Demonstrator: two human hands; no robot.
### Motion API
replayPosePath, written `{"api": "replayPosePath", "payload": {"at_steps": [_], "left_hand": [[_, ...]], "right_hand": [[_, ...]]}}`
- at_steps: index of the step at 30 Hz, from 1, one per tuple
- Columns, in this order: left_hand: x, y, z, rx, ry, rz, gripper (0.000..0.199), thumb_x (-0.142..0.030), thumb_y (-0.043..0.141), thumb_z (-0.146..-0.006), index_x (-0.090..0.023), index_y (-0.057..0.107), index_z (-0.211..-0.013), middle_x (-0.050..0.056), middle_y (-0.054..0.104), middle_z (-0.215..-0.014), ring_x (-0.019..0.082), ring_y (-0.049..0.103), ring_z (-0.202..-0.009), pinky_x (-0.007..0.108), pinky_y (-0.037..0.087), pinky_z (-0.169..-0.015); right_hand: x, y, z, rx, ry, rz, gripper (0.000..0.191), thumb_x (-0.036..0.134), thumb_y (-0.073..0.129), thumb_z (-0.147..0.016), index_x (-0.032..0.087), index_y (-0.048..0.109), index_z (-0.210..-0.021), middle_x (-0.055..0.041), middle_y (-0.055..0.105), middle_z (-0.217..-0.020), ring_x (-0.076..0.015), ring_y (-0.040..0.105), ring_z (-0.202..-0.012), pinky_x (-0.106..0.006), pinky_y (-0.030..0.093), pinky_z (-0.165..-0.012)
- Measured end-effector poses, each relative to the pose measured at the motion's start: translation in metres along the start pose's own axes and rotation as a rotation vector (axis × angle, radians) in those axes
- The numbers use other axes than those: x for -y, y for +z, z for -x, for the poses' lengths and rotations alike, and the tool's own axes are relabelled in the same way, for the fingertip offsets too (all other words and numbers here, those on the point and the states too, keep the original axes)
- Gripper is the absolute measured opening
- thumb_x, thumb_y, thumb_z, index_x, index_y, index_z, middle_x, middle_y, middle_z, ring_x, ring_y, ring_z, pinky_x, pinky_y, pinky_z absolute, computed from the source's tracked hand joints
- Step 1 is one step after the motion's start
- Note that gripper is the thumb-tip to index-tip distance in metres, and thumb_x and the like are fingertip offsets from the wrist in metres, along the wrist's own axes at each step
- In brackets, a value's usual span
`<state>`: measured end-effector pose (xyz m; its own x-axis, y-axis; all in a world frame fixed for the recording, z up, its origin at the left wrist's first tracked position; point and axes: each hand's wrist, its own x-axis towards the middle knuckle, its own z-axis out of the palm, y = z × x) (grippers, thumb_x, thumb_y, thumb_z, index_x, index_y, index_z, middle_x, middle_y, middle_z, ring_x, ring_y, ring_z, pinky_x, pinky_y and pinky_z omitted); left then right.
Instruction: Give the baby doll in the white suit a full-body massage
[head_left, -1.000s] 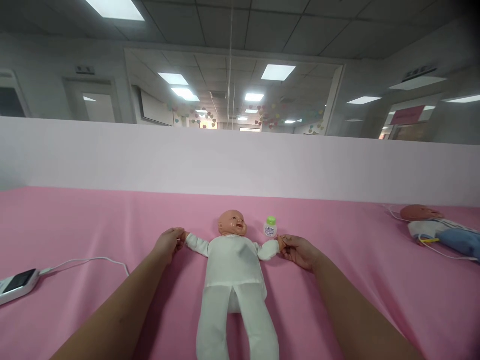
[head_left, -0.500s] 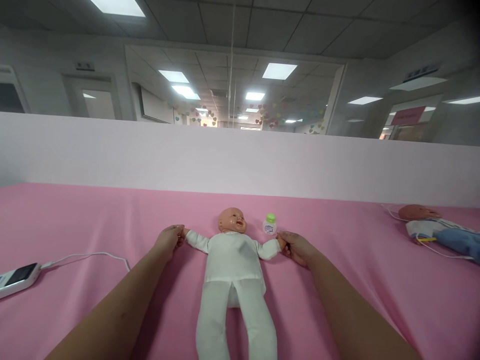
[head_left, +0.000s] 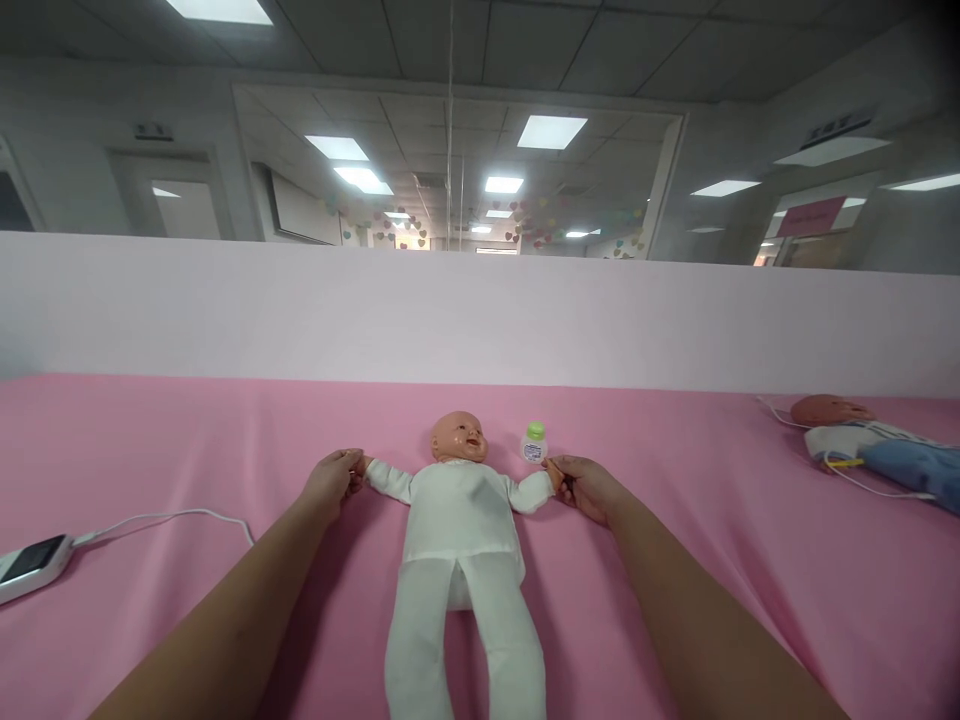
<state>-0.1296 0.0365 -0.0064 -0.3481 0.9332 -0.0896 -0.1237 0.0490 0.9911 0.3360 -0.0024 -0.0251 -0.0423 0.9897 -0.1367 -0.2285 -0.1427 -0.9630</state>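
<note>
A baby doll (head_left: pixel 461 510) in a white top and white trousers lies on its back, its head at the far end and turned to the right. Both its arms are stretched out sideways. My left hand (head_left: pixel 336 480) is closed on the doll's hand at the left. On the other side, my right hand (head_left: pixel 592 487) pinches the doll's other hand between thumb and fingers. Just beyond my right hand stands a small clear bottle (head_left: pixel 534 444) with a green cap, upright beside the doll's head.
A pink cloth (head_left: pixel 660 600) covers the table, backed by a low white panel (head_left: pixel 480 315) with glass above. At the left lies a white handheld device (head_left: pixel 34 568) with a screen and cable. Far right, a second doll (head_left: pixel 885 445) in blue and white lies with thin tubing.
The view has shifted slightly, so the doll and bottle appear a little further left. Both hands keep hold of the doll's hands, and its pose looks the same.
</note>
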Motion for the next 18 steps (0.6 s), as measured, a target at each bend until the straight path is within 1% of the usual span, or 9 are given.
{"api": "replayPosePath", "payload": {"at_steps": [6, 10, 18], "left_hand": [[0.0, 0.001, -0.003, -0.008, -0.008, -0.019, 0.026, -0.033, 0.078, -0.064, -0.017, 0.069, -0.083, -0.002, 0.057, -0.059, 0.013, 0.05, -0.051, 0.024, 0.044, -0.048], [0.001, 0.002, 0.001, -0.009, 0.002, -0.011, 0.025, -0.031, 0.077, -0.065, -0.017, 0.069, -0.083, -0.002, 0.057, -0.06, 0.012, 0.049, -0.052, 0.024, 0.044, -0.049], [-0.003, 0.004, 0.007, -0.018, 0.025, -0.002, 0.024, -0.031, 0.076, -0.065, -0.016, 0.069, -0.082, -0.001, 0.055, -0.059, 0.013, 0.048, -0.052, 0.024, 0.044, -0.048]], "right_hand": [[0.0, -0.002, -0.002, 0.019, 0.006, 0.008, 0.022, 0.036, 0.078, -0.08, 0.017, 0.07, -0.076, -0.0013, 0.055, -0.068, -0.0112, 0.046, -0.06, -0.022, 0.04, -0.052], [-0.001, -0.003, -0.001, 0.019, 0.005, 0.023, 0.022, 0.037, 0.077, -0.081, 0.017, 0.069, -0.077, -0.0009, 0.055, -0.068, -0.011, 0.045, -0.059, -0.022, 0.04, -0.052], [0.0, 0.001, 0.001, -0.008, -0.013, 0.047, 0.024, 0.04, 0.077, -0.081, 0.018, 0.068, -0.078, -0.0012, 0.055, -0.068, -0.0121, 0.044, -0.06, -0.023, 0.038, -0.051]]}}
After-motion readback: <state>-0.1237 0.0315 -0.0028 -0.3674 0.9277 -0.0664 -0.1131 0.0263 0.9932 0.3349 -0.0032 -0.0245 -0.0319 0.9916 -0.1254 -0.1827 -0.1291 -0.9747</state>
